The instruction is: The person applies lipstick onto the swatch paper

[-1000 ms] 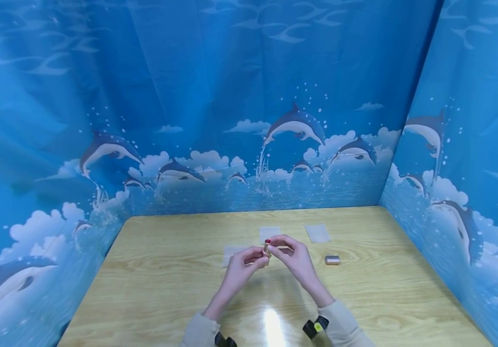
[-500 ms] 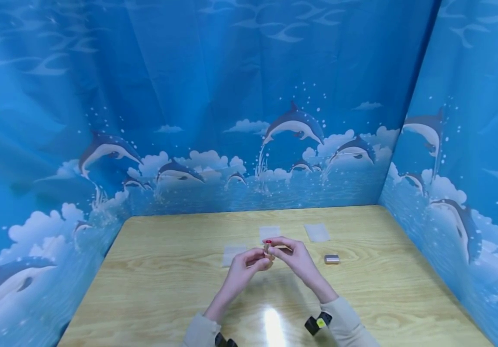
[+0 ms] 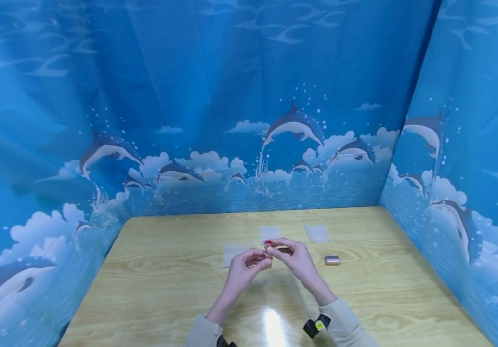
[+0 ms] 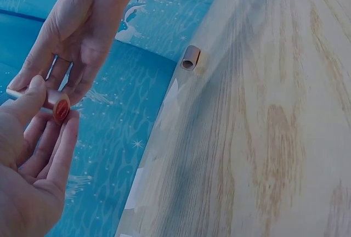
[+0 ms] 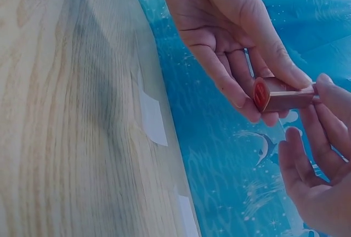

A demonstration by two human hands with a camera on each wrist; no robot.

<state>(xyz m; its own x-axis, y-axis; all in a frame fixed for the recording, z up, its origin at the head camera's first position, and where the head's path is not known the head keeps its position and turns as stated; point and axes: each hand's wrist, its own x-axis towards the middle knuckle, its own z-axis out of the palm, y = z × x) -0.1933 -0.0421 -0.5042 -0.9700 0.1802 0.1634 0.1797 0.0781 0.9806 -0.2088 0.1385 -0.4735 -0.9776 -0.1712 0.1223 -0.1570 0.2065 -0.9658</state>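
Observation:
A lipstick (image 3: 268,248) is held between both hands above the middle of the table; its red tip points up in the head view. My left hand (image 3: 242,270) grips the base, with thumb and fingers around it in the right wrist view, where the lipstick base (image 5: 290,100) shows a red label on its end. My right hand (image 3: 298,258) pinches the upper part with thumb and index finger. In the left wrist view the lipstick base (image 4: 53,101) is partly covered by fingers. The hollow metallic cap (image 3: 332,260) lies on its side, right of the hands.
Several pale square sheets lie on the wooden table (image 3: 166,289): a left sheet (image 3: 233,255), a middle sheet (image 3: 269,233) and a right sheet (image 3: 317,233). Blue dolphin-print curtains (image 3: 214,120) enclose the back and sides.
Both hands stay almost in place around the lipstick. The fingers shift slightly and the lipstick tilts a little, so less of its gold tube shows. The cap has not moved.

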